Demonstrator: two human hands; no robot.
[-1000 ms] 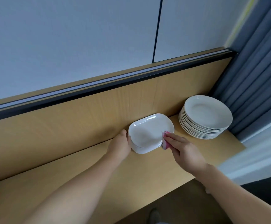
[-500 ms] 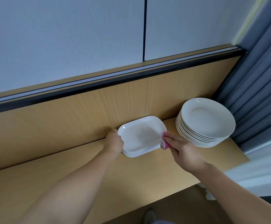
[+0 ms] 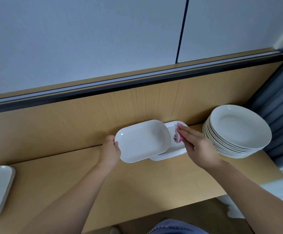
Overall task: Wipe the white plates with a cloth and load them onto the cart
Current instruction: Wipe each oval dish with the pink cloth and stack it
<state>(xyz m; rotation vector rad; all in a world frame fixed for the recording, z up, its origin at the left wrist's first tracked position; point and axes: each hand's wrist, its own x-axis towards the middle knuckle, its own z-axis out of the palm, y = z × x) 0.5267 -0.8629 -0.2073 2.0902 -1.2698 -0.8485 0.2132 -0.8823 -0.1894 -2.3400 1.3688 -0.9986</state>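
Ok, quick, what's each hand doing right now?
Left hand: grips the rectangular plate by its edge.
Right hand: holds the pink cloth.

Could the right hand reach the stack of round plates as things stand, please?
Probably yes: the round plates stand just beside the right hand with nothing between them, though it holds the pink cloth.

One view: head cam, wide-angle. Above counter point(image 3: 137, 191) near edge, looks fwd + down, faces wall point(image 3: 86, 39). Close in; plates point(image 3: 142, 141) at frame ctr. Curtain point(image 3: 280, 115) at right edge, floor point(image 3: 209, 211) at bottom.
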